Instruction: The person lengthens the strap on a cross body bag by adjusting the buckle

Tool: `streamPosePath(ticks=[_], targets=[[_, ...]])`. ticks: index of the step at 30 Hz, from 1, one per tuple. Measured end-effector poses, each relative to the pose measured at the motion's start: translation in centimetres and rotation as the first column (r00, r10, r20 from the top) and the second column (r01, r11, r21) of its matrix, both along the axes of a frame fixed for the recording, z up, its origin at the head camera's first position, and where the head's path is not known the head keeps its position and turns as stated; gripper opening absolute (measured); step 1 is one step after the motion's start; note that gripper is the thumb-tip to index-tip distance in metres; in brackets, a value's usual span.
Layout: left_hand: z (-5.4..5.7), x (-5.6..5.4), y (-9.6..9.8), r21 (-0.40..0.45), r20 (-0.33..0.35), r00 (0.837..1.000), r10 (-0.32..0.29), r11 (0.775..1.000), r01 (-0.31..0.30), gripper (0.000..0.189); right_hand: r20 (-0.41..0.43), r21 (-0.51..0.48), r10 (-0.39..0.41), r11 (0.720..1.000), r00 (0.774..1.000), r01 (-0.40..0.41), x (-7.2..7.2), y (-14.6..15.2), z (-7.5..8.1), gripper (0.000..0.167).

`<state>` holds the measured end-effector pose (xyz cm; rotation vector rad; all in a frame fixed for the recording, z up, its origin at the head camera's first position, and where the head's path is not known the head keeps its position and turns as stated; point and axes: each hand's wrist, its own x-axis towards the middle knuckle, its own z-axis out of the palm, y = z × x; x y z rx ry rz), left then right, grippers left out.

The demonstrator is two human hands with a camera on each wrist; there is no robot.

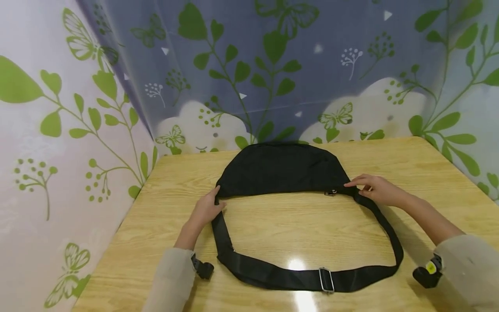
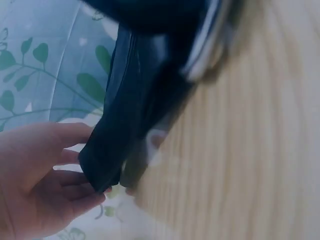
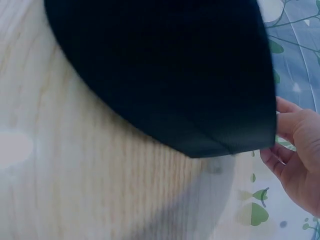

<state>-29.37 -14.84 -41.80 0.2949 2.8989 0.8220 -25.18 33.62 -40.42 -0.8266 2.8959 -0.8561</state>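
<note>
A black waist bag [image 1: 282, 169] lies on the wooden table, its curved edge toward the back and its straight edge toward me. From its lower corners a black strap [image 1: 280, 279] loops forward, with a metal slider [image 1: 326, 280] at the front. My left hand [image 1: 204, 209] grips the bag's left corner, where the strap begins. Thumb and fingers of my right hand [image 1: 380, 190] pinch the right corner, close to a small zipper pull [image 1: 330, 192]. The left wrist view has the left hand [image 2: 45, 180] at the end of dark fabric; the right hand [image 3: 297, 145] holds a corner in its own view.
The table [image 1: 288, 229] reaches back to a printed curtain [image 1: 234, 78] with leaves and butterflies, and a similar cloth [image 1: 78, 143] hangs at the left. Black wrist cameras [image 1: 202, 266] sit by both sleeves. Light glares off the table's front.
</note>
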Motion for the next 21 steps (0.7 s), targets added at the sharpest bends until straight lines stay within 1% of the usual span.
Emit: streamPosePath(ticks=[3,5,8,10,12,15,18,21], targets=[[-0.1,-0.1,0.4,0.050,-0.006,1.000,-0.028,0.998,0.028,0.062,-0.011,-0.006,-0.023,1.000,1.000,0.023,0.2,0.4,0.2,0.037],[-0.1,0.0,0.6,0.080,0.007,0.999,-0.049,0.996,0.049,0.063,-0.023,-0.001,-0.040,0.999,0.999,0.040,0.4,0.7,0.3,0.036],[-0.1,0.1,1.0,0.112,0.028,0.996,-0.081,0.991,0.077,0.064,-0.017,0.015,-0.068,0.998,0.998,0.069,0.5,1.3,0.2,0.036],[-0.3,0.1,1.1,0.121,0.035,0.995,-0.089,0.989,0.084,0.064,-0.011,0.025,-0.085,0.996,0.996,0.085,0.4,1.7,0.1,0.036],[-0.4,0.1,1.1,0.118,0.026,0.995,-0.098,0.989,0.094,0.063,-0.002,0.032,-0.097,0.995,0.995,0.097,0.4,1.8,0.1,0.036],[-0.3,-0.1,1.0,0.079,0.005,0.992,-0.127,0.989,0.126,0.061,0.013,0.036,-0.099,0.995,0.995,0.098,0.3,1.9,0.2,0.035],[0.4,-0.3,0.7,0.045,0.019,0.986,-0.164,0.986,0.163,0.064,0.037,0.039,-0.093,0.995,0.995,0.092,0.4,1.8,1.0,0.031],[1.8,-0.6,0.6,0.016,0.048,0.982,-0.181,0.983,0.181,0.068,0.038,0.054,-0.080,0.995,0.996,0.078,0.4,1.8,2.2,0.029]])
